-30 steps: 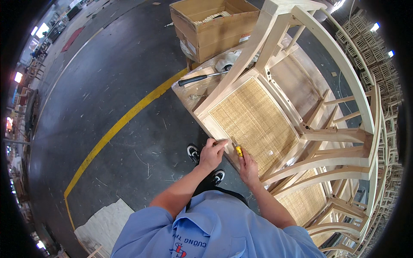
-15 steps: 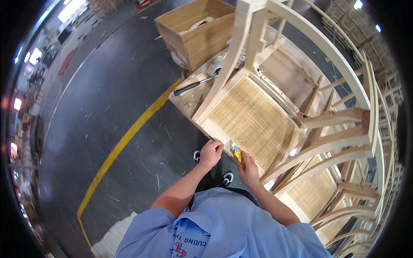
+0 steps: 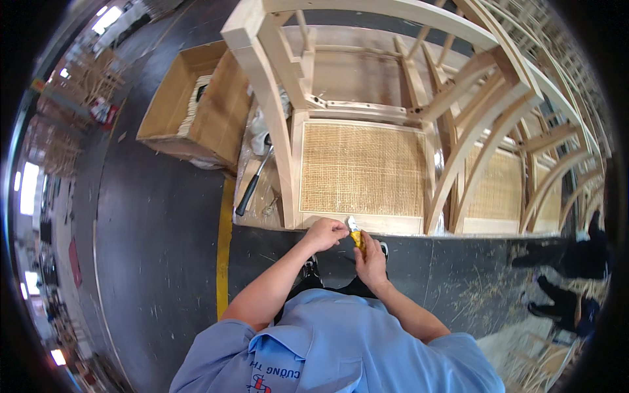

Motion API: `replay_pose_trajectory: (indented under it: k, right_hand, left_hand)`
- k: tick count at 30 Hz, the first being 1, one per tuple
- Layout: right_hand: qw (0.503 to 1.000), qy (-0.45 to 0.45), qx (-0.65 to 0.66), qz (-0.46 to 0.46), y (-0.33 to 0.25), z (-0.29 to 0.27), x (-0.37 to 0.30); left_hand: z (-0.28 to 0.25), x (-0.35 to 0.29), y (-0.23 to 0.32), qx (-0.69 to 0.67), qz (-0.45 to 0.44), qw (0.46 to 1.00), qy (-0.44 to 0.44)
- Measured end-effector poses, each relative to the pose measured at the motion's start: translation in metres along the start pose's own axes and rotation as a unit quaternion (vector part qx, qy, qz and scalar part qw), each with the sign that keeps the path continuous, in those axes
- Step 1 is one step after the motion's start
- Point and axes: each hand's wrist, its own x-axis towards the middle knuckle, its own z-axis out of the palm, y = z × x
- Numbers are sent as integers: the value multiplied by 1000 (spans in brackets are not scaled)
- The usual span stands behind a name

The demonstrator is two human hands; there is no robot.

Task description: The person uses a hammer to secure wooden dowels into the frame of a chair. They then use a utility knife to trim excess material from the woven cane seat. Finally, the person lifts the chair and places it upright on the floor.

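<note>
Clock directions run from the nearest cane seat panel (image 3: pixel 363 167); at ten o'clock an open cardboard box (image 3: pixel 223 111) sits by the desk (image 3: pixel 259 220), probably keeping its pale flat pieces (image 3: pixel 194 108) together within reach; at nine o'clock a black-handled hammer (image 3: pixel 252 185) lies on the desk, grip end nearest the person, likely for easy pick-up; the wooden chair frame (image 3: pixel 269 111) surrounds the panel, its seat's front edge facing the person, which presumably suits close handwork; at six o'clock the left hand (image 3: pixel 325 234) curls near that edge, and I cannot tell whether its fingers close on anything small; just beside it, a yellow-handled knife (image 3: pixel 357 238), as it seems, points toward twelve, clamped in the fingers of the right hand (image 3: pixel 371 262), apparently for control at the tip; counted: one box, one hammer, one knife, two hands, at least three cane panels, the others toward three o'clock; the flat pieces overlap too much to count.
</note>
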Motion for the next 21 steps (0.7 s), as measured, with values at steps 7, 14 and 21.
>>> replay_pose_trajectory:
  k: [7, 14, 21]
  right_hand:
    - [995, 88, 25, 49, -33, 55, -14]
    - [989, 130, 30, 63, -42, 70, -14]
    - [987, 136, 28, 83, -41, 71, -15]
  left_hand:
    - [-24, 4, -3, 40, -31, 997, -52]
    - [-29, 7, -4, 31, -38, 998, -47]
    - [-25, 11, 1, 57, -64, 995, -42]
